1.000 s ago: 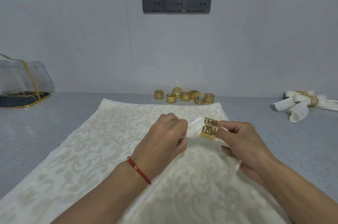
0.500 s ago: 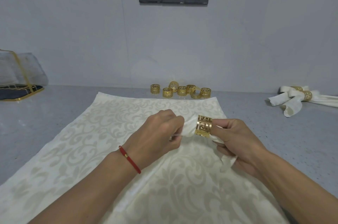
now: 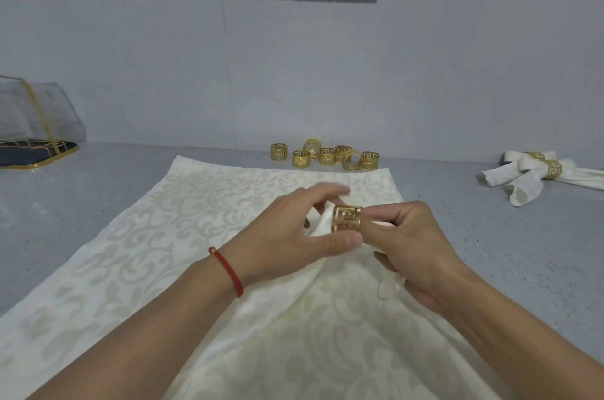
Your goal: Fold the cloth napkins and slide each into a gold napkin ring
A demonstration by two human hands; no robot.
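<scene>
Both hands meet at centre, the right hand (image 3: 408, 236) curled in a pinch, the left hand (image 3: 294, 229) seemingly looser, fingers blurred.

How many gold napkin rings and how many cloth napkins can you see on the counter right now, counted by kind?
Loose gold rings by the wall: 7
Ring in the hands: 1
Rings on finished napkins: 2
Finished napkins: 2
Napkin being threaded: 1
Flat patterned cloth: 1
Total: 14
</scene>
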